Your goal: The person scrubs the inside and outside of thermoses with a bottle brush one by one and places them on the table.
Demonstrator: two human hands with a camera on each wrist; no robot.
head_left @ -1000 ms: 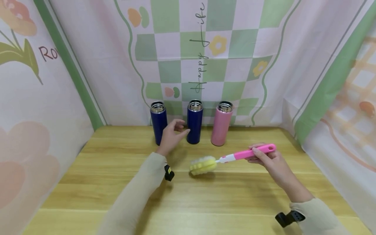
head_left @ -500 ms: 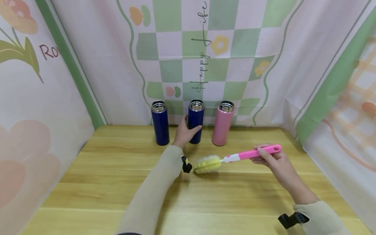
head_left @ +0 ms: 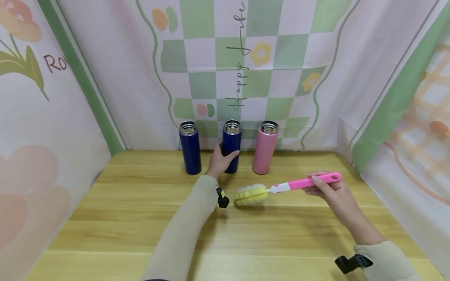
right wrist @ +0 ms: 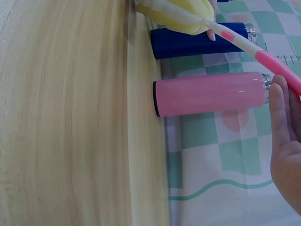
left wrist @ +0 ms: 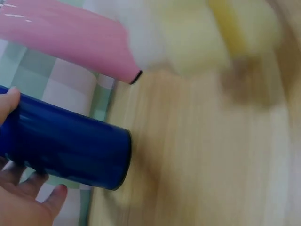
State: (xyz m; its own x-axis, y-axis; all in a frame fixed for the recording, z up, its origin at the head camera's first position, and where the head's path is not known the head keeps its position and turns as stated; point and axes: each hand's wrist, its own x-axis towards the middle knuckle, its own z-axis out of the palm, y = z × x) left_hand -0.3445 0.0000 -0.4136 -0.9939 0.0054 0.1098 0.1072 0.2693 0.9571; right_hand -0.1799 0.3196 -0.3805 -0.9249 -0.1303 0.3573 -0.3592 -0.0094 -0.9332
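Note:
Around the middle dark-blue bottle my left hand has its thumb in front and its fingers on the far side. The bottle stands upright with an open metal mouth. In the left wrist view, thumb and fingers lie on either side of this blue bottle. My right hand holds a bottle brush by its pink handle. The brush's yellow sponge head points left, in front of the bottles and low over the table. It appears large and blurred in the left wrist view.
Another dark-blue bottle stands to the left and a pink bottle to the right, both lidless. The wooden table ends at a checked cloth backdrop just behind the bottles. Cloth also hangs on both sides.
My left hand has moved right, from between the two blue bottles to a grip on the middle one. My right hand has shifted slightly right with the brush.

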